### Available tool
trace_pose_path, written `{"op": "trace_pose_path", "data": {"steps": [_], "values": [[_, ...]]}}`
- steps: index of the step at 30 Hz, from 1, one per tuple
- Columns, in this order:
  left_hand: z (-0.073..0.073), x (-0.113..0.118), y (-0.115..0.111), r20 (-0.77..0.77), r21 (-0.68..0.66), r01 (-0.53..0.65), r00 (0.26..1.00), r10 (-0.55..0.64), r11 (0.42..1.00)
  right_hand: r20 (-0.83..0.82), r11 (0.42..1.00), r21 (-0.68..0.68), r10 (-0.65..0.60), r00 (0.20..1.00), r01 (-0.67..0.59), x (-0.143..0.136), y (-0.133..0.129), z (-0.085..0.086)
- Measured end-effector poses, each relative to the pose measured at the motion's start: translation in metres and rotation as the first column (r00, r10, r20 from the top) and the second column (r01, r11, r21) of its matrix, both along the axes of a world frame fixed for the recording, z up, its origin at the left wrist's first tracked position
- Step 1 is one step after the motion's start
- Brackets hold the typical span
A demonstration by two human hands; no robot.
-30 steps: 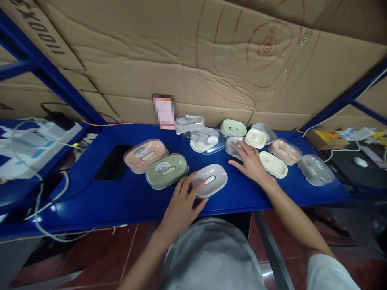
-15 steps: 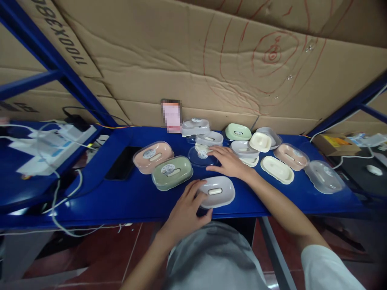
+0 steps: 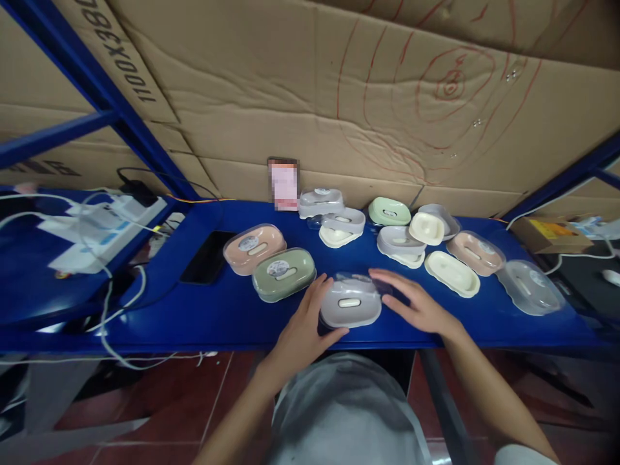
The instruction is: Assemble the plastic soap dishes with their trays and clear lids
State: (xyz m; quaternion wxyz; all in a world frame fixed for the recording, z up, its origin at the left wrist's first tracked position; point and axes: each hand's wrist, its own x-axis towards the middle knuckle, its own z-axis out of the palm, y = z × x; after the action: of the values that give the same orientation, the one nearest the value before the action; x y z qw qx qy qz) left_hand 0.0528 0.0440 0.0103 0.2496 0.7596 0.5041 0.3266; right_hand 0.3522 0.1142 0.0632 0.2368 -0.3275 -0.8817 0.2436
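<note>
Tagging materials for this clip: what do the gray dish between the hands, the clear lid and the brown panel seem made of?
Gray dish: probably glossy plastic, from its smooth shine.
Clear lid: likely thin, glossy plastic, see-through with highlights.
Brown panel: apparently matte cardboard, creased and printed.

Blue table (image 3: 217, 320), running across the view. Towards its left, a flat black slab (image 3: 209, 257), then a pink lidded dish (image 3: 255, 250), with a green lidded dish (image 3: 284, 276) just beside it. At front centre, a grey dish (image 3: 361, 315). Along the back, a grey lidded dish (image 3: 320, 205) and, well apart, a light-green dish (image 3: 389, 212). Mid-table, a cream tray (image 3: 340, 239) and a second cream tray (image 3: 411, 261), both partly covered. To the right, an uncovered cream tray (image 3: 453, 274), another pink lidded dish (image 3: 476, 253) and, farthest over, a clear-lidded dish (image 3: 530, 289).
</note>
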Motion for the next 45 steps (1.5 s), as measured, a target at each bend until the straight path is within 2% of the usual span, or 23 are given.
{"op": "trace_pose_path", "data": {"steps": [2,4,7,9,15,20,23,25,27,30,33,34,36,38,39,41,43,45], "values": [[0.0,-0.001,0.001,-0.003,0.003,0.029,1.0,-0.029,1.0,0.015,0.999,0.017,0.042,0.999,-0.042,-0.008,-0.02,-0.009],[0.0,-0.001,0.002,0.012,0.029,0.045,0.999,-0.045,0.999,0.014,0.994,0.102,0.047,0.999,-0.048,-0.02,-0.033,-0.02],[-0.001,-0.001,0.002,0.061,0.076,0.006,0.998,-0.01,0.997,-0.024,0.968,0.249,0.033,0.999,-0.026,-0.034,-0.04,-0.033],[-0.002,0.0,0.002,0.075,0.086,-0.005,0.997,-0.001,0.996,-0.008,0.956,0.291,0.037,0.999,-0.033,-0.037,-0.04,-0.037],[-0.004,0.001,0.003,0.046,0.078,0.025,0.999,-0.028,0.997,0.117,0.941,0.338,-0.017,0.993,-0.023,-0.032,-0.041,-0.039],[-0.006,0.001,0.003,0.038,0.092,0.022,0.999,-0.026,0.995,0.106,0.922,0.386,-0.022,0.994,-0.021,-0.031,-0.044,-0.042],[-0.006,0.002,0.002,0.029,0.089,0.013,0.999,-0.016,0.996,0.099,0.931,0.364,-0.012,0.995,-0.025,-0.03,-0.043,-0.04],[-0.005,0.005,0.0,-0.012,0.119,-0.009,1.0,0.01,0.993,0.114,0.94,0.34,-0.016,0.993,-0.024,-0.029,-0.041,-0.039],[-0.003,0.009,-0.001,-0.083,0.208,-0.043,0.995,0.062,0.977,0.14,0.94,0.34,-0.045,0.989,-0.005,-0.029,-0.038,-0.039],[-0.002,0.015,-0.003,-0.183,0.39,-0.071,0.971,0.153,0.918,0.161,0.92,0.38,-0.172,0.972,0.1,-0.036,-0.029,-0.039],[-0.002,0.017,-0.004,-0.24,0.47,-0.089,0.944,0.225,0.878,0.137,0.889,0.397,-0.304,0.943,0.229,-0.048,-0.015,-0.03],[-0.002,0.017,-0.004,-0.258,0.475,-0.095,0.936,0.241,0.875,0.133,0.899,0.383,-0.279,0.951,0.211,-0.053,-0.009,-0.024],[-0.001,0.017,-0.004,-0.3,0.472,-0.086,0.92,0.251,0.877,0.116,0.938,0.333,-0.143,0.983,0.097,-0.062,0.005,-0.009],[0.0,0.017,-0.004,-0.349,0.459,-0.059,0.906,0.241,0.887,0.093,0.949,0.315,-0.051,0.994,0.02,-0.07,0.025,0.006],[0.001,0.017,-0.004,-0.371,0.447,-0.051,0.898,0.237,0.893,0.108,0.942,0.334,-0.073,0.991,0.033,-0.072,0.038,0.011],[0.002,0.017,-0.003,-0.39,0.428,-0.064,0.887,0.248,0.902,0.191,0.907,0.406,-0.203,0.96,0.111,-0.076,0.067,0.015],[0.002,0.018,-0.002,-0.375,0.423,-0.108,0.883,0.283,0.899,0.292,0.878,0.454,-0.31,0.905,0.154,-0.079,0.094,0.012],[0.002,0.018,0.0,-0.343,0.436,-0.171,0.876,0.339,0.884,0.34,0.867,0.467,-0.359,0.869,0.175,-0.082,0.113,0.006]]}}
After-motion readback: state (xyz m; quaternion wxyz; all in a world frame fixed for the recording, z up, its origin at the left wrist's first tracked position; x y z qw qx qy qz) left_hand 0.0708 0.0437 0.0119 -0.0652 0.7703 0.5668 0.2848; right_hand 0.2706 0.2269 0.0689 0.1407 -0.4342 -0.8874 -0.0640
